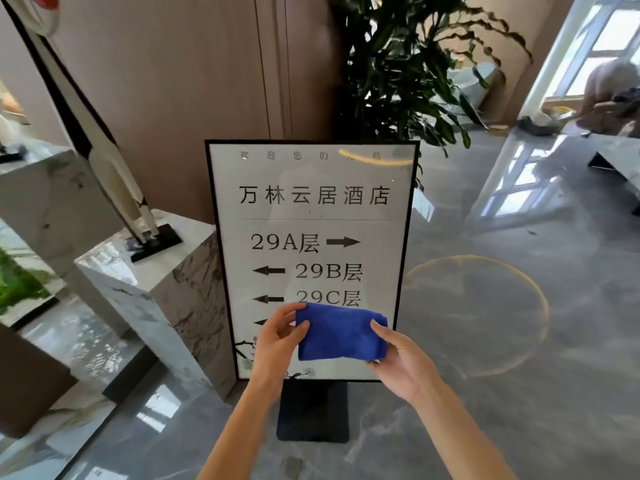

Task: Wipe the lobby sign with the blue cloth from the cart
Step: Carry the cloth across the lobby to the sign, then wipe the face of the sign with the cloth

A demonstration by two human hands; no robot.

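Head view shows both hands low in the centre of the frame, holding a folded blue microfibre cloth (341, 332) between them in front of the tall black-framed white lobby sign with floor arrows (311, 216). The left hand (277, 337) pinches the cloth's left edge, thumb on the near face and fingers curled over the top corner; the right hand (403, 362) grips the right edge, thumb across the front and fingers behind. Neither hand is loose. The cloth looks gathered into a flat pad, probably so one palm can press it evenly against the glossy panel. It covers the sign's lower rows of lettering, but whether it touches the surface or hangs just off it cannot be told. The sign stands upright on a black rectangular base plate (312, 414) on the grey polished floor, beside a white marble plinth (152, 289) at centre left, with a leafy green potted plant (398, 64) behind it at upper centre. No cart is in view. Wiping looks about to begin, the upper panel untouched
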